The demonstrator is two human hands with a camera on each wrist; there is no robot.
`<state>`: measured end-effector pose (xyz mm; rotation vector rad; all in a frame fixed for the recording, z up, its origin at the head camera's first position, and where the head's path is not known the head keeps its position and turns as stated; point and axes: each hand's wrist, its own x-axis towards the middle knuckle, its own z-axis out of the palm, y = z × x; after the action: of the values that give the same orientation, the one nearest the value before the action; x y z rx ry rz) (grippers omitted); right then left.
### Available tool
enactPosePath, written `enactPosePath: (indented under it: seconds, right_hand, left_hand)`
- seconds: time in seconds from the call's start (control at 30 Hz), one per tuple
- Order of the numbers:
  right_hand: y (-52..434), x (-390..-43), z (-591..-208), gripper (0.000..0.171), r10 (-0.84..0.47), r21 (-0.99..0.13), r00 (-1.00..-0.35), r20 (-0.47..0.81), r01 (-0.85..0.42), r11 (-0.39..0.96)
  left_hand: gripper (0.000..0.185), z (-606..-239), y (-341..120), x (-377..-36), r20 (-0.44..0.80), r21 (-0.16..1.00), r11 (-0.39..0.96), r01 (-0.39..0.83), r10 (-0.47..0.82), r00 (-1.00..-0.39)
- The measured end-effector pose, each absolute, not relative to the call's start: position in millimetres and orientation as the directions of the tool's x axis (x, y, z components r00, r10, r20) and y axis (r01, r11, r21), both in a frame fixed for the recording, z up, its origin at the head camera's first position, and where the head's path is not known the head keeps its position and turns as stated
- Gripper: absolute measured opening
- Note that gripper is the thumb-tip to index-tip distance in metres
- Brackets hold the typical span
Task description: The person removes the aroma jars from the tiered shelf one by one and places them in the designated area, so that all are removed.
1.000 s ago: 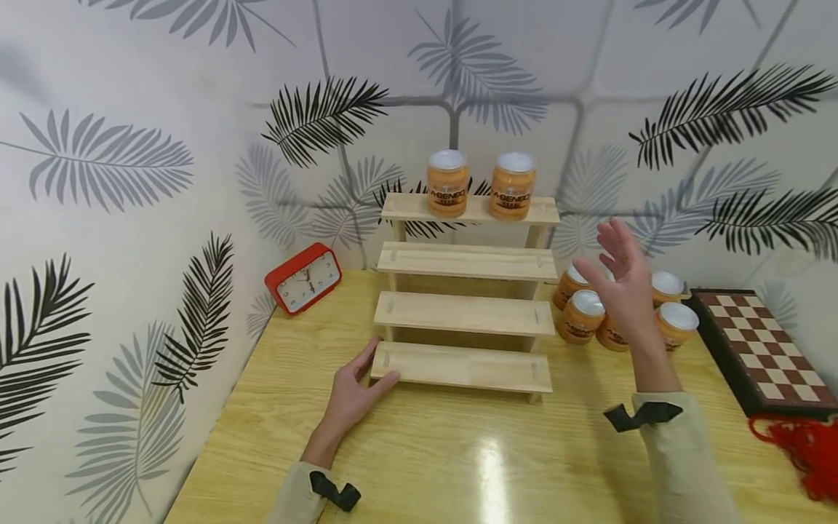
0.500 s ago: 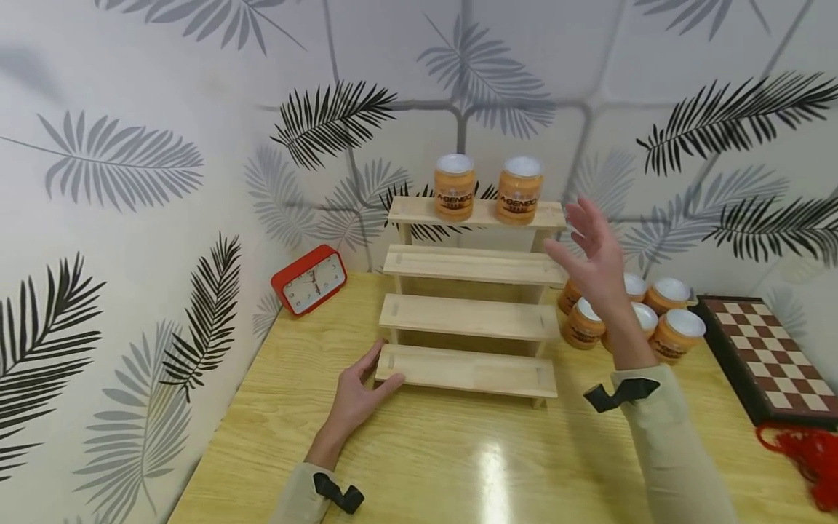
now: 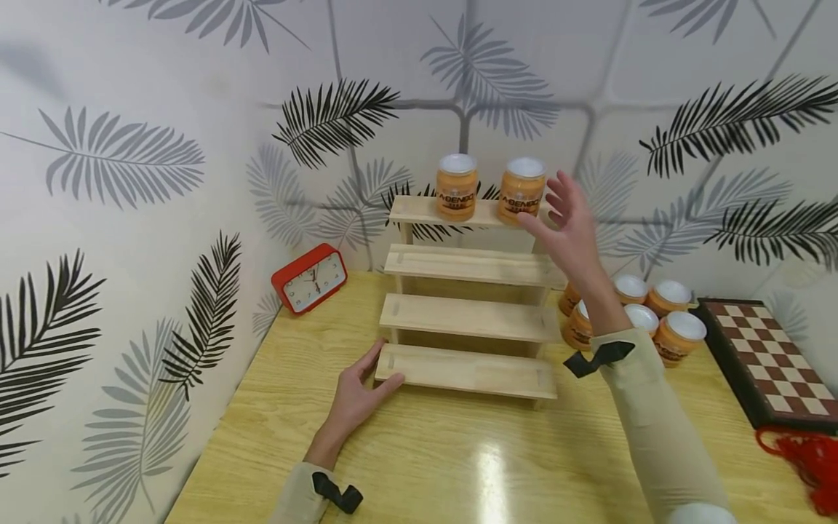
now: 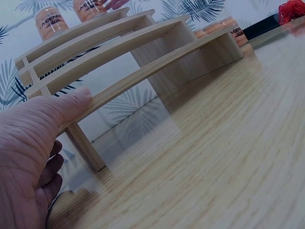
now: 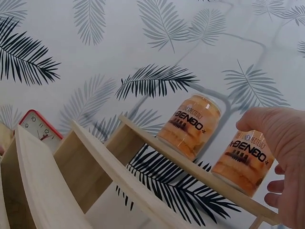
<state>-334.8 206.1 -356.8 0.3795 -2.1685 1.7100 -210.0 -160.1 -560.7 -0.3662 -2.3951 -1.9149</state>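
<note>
A four-step wooden display shelf (image 3: 466, 318) stands on the table. Two orange cans with pale lids sit on its top step, a left can (image 3: 457, 191) and a right can (image 3: 521, 188). My left hand (image 3: 356, 393) grips the left end of the lowest step; the left wrist view has the thumb (image 4: 76, 102) on the board and the fingers curled below it. Beside the right can is my right hand (image 3: 572, 233), thumb in front of the can and the other fingers to its right. Whether it touches the can I cannot tell.
Several more orange cans (image 3: 681, 335) are grouped on the table right of the shelf, partly behind my right forearm. Farther right lie a checkered board (image 3: 775, 356) and a red tassel (image 3: 808, 462). A red clock (image 3: 310, 280) stands at the left by the patterned wall.
My right hand has moved left and up, from above the grouped cans to the right can on the top step. My left hand keeps its grip on the shelf. The view shifted slightly.
</note>
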Motion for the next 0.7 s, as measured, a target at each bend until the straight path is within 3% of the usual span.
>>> enactPosePath:
  seconds: [0.13,0.4,0.7]
  right_hand:
    - [204,-345,-356,0.098,-0.033,-0.894,-0.923,0.384,-0.381,0.234]
    - [195,-362,-352,0.083,-0.063,-0.881,-0.908,0.414,-0.417,0.222]
    - [191,-365,-348,0.088,-0.052,-0.877,-0.918,0.394,-0.393,0.276]
  left_hand:
    - [0.079,-568,-161,-213,0.172,0.955,0.215,0.202,0.151,-0.973]
    - [0.078,-575,-162,-216,0.185,0.955,0.207,0.212,0.14,-0.973]
    - [0.081,-572,-163,-215,0.184,0.951,0.222,0.215,0.153,-0.971]
